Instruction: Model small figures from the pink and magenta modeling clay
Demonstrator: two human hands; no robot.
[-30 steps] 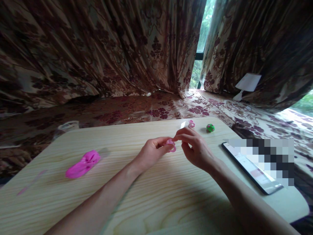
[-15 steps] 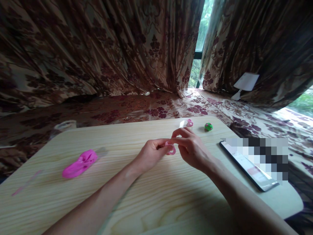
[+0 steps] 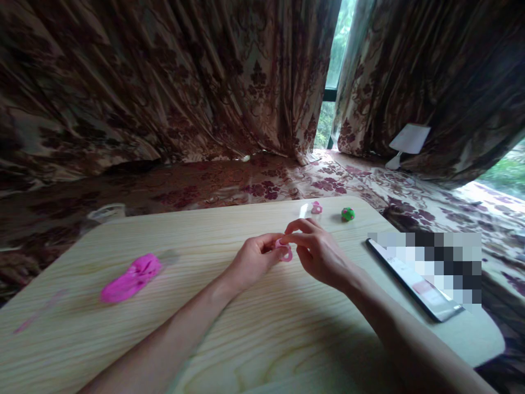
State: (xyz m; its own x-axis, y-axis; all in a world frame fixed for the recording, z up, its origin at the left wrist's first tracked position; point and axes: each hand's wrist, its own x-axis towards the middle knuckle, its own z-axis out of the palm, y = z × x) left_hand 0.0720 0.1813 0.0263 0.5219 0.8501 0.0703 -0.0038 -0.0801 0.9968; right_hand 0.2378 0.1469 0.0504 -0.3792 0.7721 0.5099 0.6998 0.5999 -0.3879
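Over the middle of the table, my left hand (image 3: 254,260) pinches a small pink ring-shaped piece (image 3: 288,255) between thumb and fingers. It looks like soft modelling clay. From the right, my right hand (image 3: 318,249) reaches in with bent fingers, its index fingertip against the top of the same piece. The contact point is partly hidden by the fingers. Beyond the hands lies a small pink shaped piece (image 3: 316,208) near the far edge, with a green lump dotted in pink (image 3: 348,214) to its right.
A bright pink lump (image 3: 131,278) lies left on the wooden table (image 3: 229,350), with a thin pink-tipped stick (image 3: 39,313) farther left. A phone-like device (image 3: 414,280), partly pixelated, is at the right. Past the table stand a small white lamp (image 3: 410,139) and patterned curtains (image 3: 164,82).
The view has shifted slightly. Both hands stay together at the pink ring-shaped piece, with only small finger movement. Objects on the table rest where they were.
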